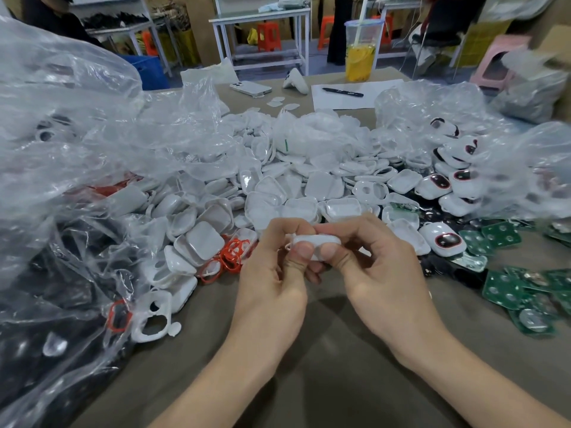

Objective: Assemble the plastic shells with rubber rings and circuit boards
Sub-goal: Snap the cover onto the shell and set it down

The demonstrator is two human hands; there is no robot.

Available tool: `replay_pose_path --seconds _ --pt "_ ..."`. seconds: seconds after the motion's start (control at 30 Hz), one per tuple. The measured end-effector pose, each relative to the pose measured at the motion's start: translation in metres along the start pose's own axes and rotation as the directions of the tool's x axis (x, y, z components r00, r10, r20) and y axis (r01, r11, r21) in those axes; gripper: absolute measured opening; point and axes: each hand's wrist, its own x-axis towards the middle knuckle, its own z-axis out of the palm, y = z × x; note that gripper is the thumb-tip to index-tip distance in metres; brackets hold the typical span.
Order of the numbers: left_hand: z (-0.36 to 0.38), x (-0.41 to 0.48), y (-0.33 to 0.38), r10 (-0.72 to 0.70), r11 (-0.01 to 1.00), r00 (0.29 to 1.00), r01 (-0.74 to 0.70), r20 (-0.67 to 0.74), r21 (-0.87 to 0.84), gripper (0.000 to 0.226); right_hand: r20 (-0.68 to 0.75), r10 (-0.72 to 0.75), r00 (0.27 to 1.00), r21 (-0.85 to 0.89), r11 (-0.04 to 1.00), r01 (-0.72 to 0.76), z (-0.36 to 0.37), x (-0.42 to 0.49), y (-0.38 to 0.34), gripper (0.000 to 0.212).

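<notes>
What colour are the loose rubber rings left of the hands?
Red; the rings show best in the head view.

A sheet of paper [340,101] lies at the far end of the bench [324,350] with a black pen [342,92] on it. Just behind the paper stands a cup of yellow drink [360,61] with a straw [358,29]. Left of the paper lie a white handheld device [295,82] and a phone [250,88].
</notes>
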Motion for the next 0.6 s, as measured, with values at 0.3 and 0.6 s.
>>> replay_pose_path --seconds 0.3,0.6 --pt "-0.004 0.007 0.004 -0.013 0.987 1.000 0.016 0.019 -0.162 0.017 -0.044 -0.061 0.997 0.043 0.997 0.063 -0.007 0.005 -0.001 0.022" --pt "-0.013 0.014 -0.009 0.065 0.980 0.998 -0.069 0.024 0.188 0.035 0.198 0.207 0.958 0.426 0.862 -0.275 -0.015 0.017 0.007 0.044"
